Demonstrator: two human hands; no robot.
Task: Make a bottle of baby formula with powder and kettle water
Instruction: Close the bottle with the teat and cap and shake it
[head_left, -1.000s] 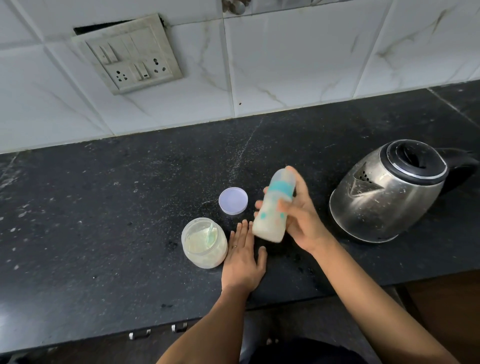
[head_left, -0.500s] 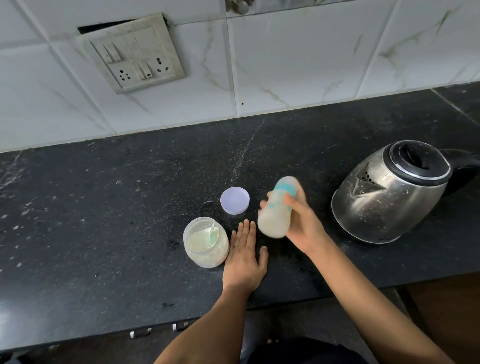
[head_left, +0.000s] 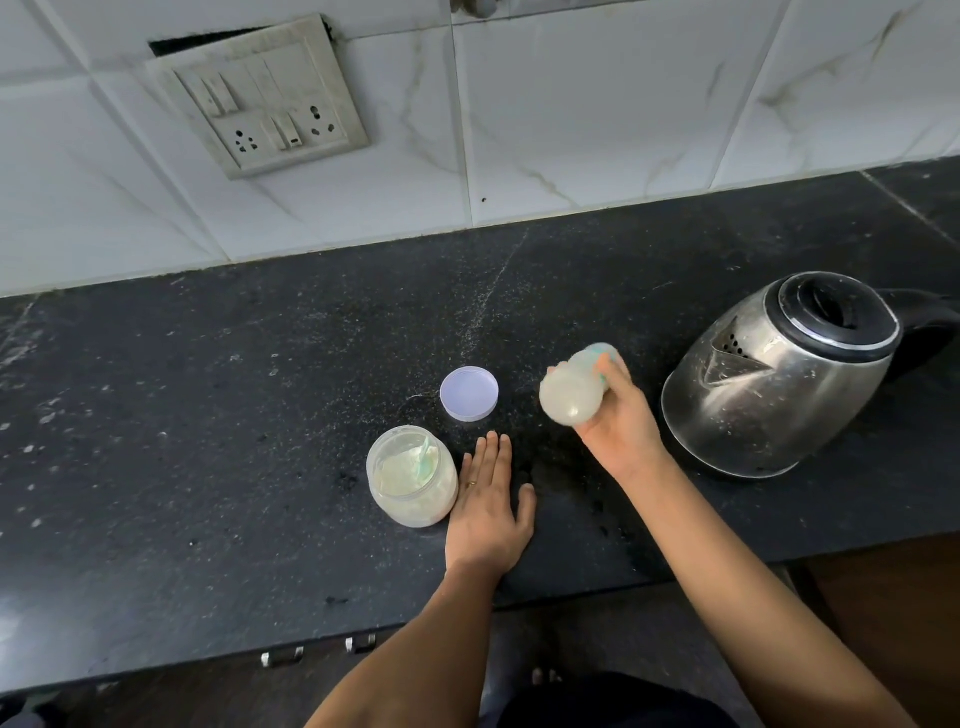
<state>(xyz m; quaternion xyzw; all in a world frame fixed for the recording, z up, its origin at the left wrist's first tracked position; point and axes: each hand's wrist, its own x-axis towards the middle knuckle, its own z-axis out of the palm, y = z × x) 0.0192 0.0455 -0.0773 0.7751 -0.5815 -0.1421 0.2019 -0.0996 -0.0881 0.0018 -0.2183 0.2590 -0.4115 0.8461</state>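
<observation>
1. The right hand (head_left: 621, 421) was up off the black stone counter (head_left: 208, 441), its fingers wrapped tight around a baby bottle (head_left: 574, 392).
2. The bottle was tipped well over, its round base swung toward the camera and its teal collar end pointing away. It looked blurred, and milky white showed through the body.
3. It hung in the air between the lilac lid (head_left: 469, 392) and the steel electric kettle (head_left: 779, 374), close to the kettle's side but not touching it.
4. The left hand (head_left: 491, 504) lay flat, palm down on the counter, fingers straight and together, thumb out to the side, holding nothing. A ring showed on one finger.
5. Just beside that hand stood the open formula powder jar (head_left: 412, 475), a pale green scoop (head_left: 427, 460) resting inside on the powder.
6. The lid lay flat on the counter behind the jar, apart from it.
7. The kettle stood upright at the right, lid down, spout facing the bottle.
</observation>
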